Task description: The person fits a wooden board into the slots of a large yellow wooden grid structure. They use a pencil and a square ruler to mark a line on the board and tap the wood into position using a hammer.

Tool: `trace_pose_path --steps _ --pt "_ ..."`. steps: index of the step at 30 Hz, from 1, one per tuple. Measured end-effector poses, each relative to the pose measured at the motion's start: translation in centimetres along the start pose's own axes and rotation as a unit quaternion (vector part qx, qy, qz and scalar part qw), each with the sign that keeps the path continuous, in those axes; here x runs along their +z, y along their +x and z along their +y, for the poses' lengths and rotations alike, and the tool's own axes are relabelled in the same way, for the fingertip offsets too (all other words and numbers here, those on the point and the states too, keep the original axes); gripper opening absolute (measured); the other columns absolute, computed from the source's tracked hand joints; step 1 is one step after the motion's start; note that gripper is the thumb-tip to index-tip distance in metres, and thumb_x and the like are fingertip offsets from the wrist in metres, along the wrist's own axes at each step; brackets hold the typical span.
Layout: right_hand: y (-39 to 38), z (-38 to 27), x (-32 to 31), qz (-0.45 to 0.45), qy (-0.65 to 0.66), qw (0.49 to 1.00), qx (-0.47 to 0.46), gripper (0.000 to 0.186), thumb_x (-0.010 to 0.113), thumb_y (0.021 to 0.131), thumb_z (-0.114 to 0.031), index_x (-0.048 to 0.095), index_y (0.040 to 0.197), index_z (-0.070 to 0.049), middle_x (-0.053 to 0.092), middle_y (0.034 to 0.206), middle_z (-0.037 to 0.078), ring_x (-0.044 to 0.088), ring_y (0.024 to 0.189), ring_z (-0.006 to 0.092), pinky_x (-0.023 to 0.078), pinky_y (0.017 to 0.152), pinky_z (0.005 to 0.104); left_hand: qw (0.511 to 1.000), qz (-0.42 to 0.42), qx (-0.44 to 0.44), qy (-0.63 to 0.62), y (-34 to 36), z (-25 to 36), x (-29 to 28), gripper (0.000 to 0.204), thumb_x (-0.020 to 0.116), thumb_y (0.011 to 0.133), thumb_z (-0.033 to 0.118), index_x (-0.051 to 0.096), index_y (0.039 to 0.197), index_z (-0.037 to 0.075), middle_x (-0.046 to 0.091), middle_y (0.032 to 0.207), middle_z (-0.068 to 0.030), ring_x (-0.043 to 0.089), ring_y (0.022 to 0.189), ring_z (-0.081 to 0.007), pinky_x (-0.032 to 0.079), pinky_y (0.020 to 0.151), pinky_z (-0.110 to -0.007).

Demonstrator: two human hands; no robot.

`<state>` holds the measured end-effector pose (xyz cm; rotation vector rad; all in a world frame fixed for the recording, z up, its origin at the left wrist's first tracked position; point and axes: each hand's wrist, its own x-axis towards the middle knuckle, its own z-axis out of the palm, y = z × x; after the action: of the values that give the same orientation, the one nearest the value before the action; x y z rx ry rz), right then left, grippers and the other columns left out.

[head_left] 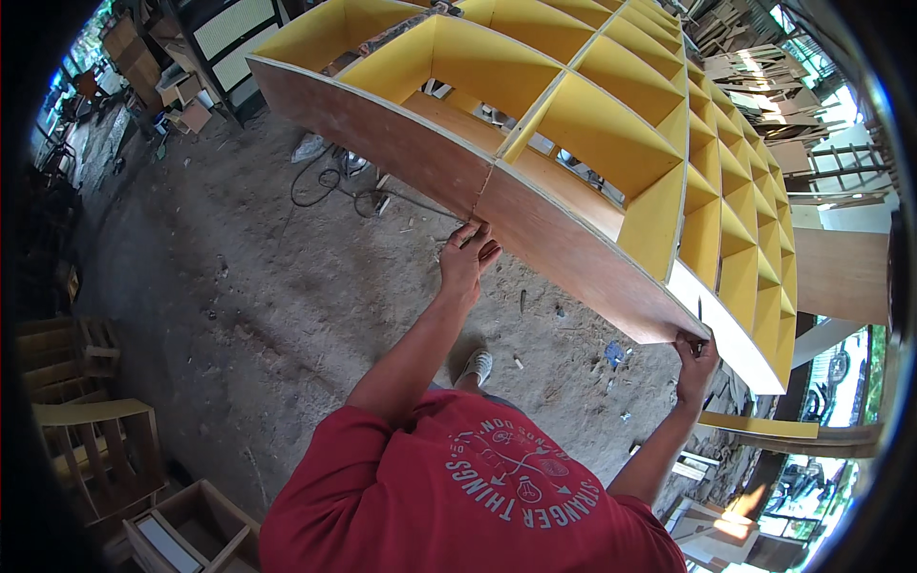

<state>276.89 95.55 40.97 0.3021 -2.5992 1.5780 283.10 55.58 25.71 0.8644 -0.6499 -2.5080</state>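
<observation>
"Brown side panel – where exactly?"

"At both hands, forming the near edge. The left hand has its fingers drawn narrow at the lower rim, by the seam; whether it grips, I can't tell. The right hand pinches the end corner."

"Which step?"

"Probably checking or aligning that edge – next calls for steady, even contact."

"Farther out?"

"Yellow grid frame beyond both hands; cable past the left."
</observation>
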Motion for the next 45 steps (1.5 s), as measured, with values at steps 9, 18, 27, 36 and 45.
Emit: trace_pose_path --steps 9,18,27,36,45 --pt "0.2 1.7 -0.4 -0.003 -0.009 1.0 -0.007 0.034 0.069 0.087 -0.002 0.059 0.12 0.0 0.065 0.096 0.004 0.059 0.09 0.0117 0.051 0.086 0.0297 1.0 -0.002 0.008 -0.028 1.8 0.2 -1.3 0.027 0.061 0.098 0.01 0.054 0.122 -0.001 0.064 0.112 -0.0126 0.066 0.103 -0.0243 0.056 0.096 -0.038" --pt "0.2 1.9 -0.6 -0.006 -0.017 1.0 0.004 0.039 0.069 0.087 -0.002 0.056 0.123 0.001 0.063 0.098 0.006 0.059 0.091 0.0125 0.054 0.086 0.0306 0.997 -0.031 -0.006 -0.065 2.7 0.0 -2.0 0.025 0.056 0.1 0.013 0.055 0.12 -0.003 0.064 0.118 -0.0148 0.064 0.112 -0.0267 0.054 0.102 -0.04" --pt "-0.2 0.6 -0.3 0.013 -0.012 1.0 0.013 0.036 0.066 0.088 0.002 0.059 0.123 -0.001 0.067 0.1 0.005 0.062 0.093 0.0133 0.049 0.088 0.0301 0.997 -0.04 -0.017 -0.066 3.4 -0.4 -2.3 0.028 0.06 0.098 0.013 0.055 0.122 -0.001 0.063 0.115 -0.0116 0.064 0.107 -0.0242 0.053 0.102 -0.041" --pt "0.1 0.0 0.2 0.004 0.015 1.0 0.014 0.034 0.069 0.089 -0.002 0.06 0.122 -0.002 0.066 0.107 0.004 0.062 0.101 0.013 0.053 0.084 0.0298 0.998 -0.028 -0.026 -0.045 3.9 -0.2 -3.0 0.04 0.055 0.101 0.018 0.049 0.136 0.0 0.057 0.132 -0.0118 0.056 0.124 -0.0226 0.046 0.111 -0.037" --pt "-0.1 -1.3 -0.1 -0.009 0.014 1.0 0.019 0.032 0.068 0.089 0.001 0.062 0.121 -0.002 0.067 0.106 0.005 0.061 0.099 0.0108 0.055 0.081 0.0298 0.998 -0.01 -0.014 -0.063 3.3 -0.1 -2.3 0.032 0.056 0.1 0.015 0.054 0.128 -0.001 0.061 0.124 -0.0123 0.059 0.119 -0.0231 0.047 0.11 -0.039"
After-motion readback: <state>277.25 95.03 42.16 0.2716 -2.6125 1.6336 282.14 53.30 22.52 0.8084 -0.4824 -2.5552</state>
